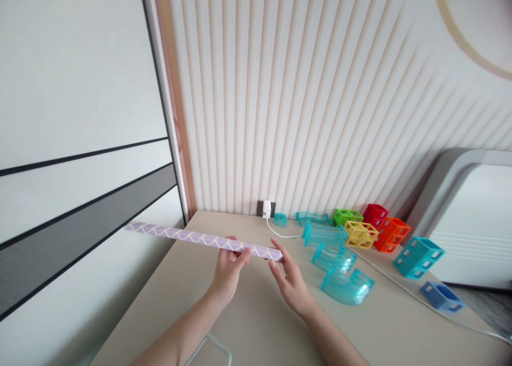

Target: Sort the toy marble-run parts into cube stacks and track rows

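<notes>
A long lilac bar (188, 237) with a white zigzag pattern is held level above the beige table (256, 323), its far end reaching left past the table edge. My left hand (229, 267) is closed around the bar near its right end. My right hand (288, 278) has its fingers stretched out, with the fingertips touching the bar's right tip.
Several clear teal curved track pieces (335, 259) lie right of my hands. Behind them stand green (346, 216), red (375, 214), yellow (360, 233), orange (392, 233), teal (418, 256) and blue (441, 295) open block frames. A white charger (266, 209) sits in a wall socket, its cable (404, 289) running right across the table.
</notes>
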`<state>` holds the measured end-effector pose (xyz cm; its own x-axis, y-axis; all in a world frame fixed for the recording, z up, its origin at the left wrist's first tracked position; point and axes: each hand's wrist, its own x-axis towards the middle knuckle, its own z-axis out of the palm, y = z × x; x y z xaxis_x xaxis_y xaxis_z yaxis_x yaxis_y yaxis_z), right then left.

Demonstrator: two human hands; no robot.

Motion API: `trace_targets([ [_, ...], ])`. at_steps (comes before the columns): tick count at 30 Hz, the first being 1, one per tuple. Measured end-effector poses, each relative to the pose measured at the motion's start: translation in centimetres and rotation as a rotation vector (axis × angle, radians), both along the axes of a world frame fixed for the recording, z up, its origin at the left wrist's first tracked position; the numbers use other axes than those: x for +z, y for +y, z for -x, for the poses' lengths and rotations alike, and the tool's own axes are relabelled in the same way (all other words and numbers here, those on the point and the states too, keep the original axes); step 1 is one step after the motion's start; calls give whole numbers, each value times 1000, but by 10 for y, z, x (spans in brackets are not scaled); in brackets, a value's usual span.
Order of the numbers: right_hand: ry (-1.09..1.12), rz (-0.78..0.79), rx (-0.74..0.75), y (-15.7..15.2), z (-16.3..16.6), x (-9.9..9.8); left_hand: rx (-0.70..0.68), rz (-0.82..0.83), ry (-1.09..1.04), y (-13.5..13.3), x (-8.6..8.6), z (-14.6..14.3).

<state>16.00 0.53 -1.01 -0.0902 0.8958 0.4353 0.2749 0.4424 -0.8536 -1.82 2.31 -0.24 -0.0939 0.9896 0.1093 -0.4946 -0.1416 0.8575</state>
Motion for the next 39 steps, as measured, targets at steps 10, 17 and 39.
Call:
trace_targets([
  [10,585,498,356,5,-2,13,-1,5,4,-2,3,-1],
  [17,699,427,247,9,-1,4,-13,-11,-14,-3,1,-1],
  [39,838,485,183,9,2,9,-91,24,-73,0,-4,1],
])
